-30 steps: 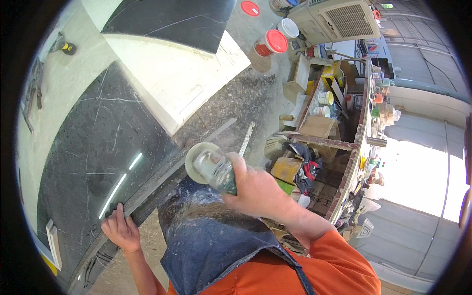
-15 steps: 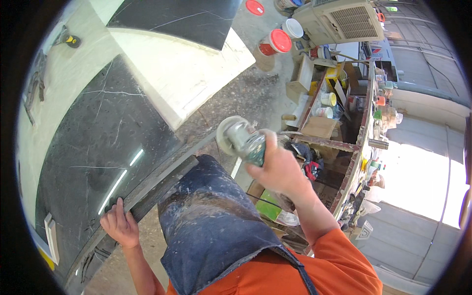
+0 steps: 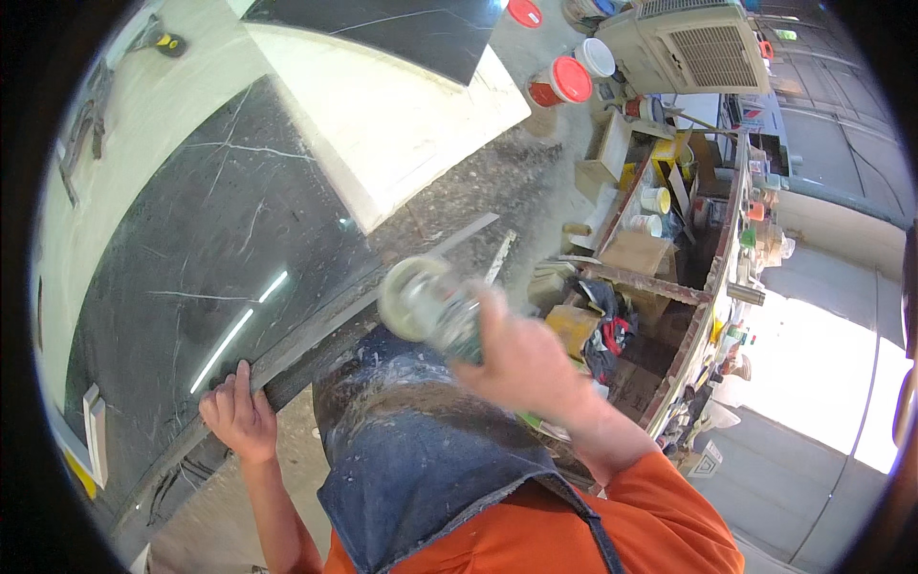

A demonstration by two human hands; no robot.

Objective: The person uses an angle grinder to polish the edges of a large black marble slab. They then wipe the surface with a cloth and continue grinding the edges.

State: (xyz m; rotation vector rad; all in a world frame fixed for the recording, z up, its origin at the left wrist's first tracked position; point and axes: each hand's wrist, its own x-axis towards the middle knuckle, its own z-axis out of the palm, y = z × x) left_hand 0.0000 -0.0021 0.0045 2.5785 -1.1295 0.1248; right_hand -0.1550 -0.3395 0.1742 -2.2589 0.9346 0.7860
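Along the near edge of a dark stone slab [image 3: 210, 249] with thin white veins, a person works with bare hands, seen from above. The left hand [image 3: 239, 413], at lower left, has its fingers partly bent and touching the slab's edge, the index finger reaching a little onto the top; whether it grips the stone cannot be told. The right hand [image 3: 526, 359], near the centre, is wrapped around the body of a hand grinder [image 3: 451, 320], which is blurred. The grinder's round, pale disc [image 3: 411, 298] points left, toward the slab, and appears over the long grey strip [image 3: 316, 342] at the slab's edge; whether it touches cannot be told. Just below the grinder is a dark blue apron [image 3: 421, 459], smeared and spotted, worn over an orange shirt [image 3: 478, 540]. Beyond the dark slab, a white slab [image 3: 392, 134] with a straight corner lies partly under a second dark slab [image 3: 402, 33] at the top. A yellow and black tool [image 3: 170, 44] lies at upper left. On the floor at upper right stand a bucket with a red lid [image 3: 571, 79] and a boxy beige machine [image 3: 703, 53] with a grille. Down the right side runs a cluttered bench [image 3: 660, 285] with a reddish-brown frame, a bright opening [image 3: 813, 368] behind it.
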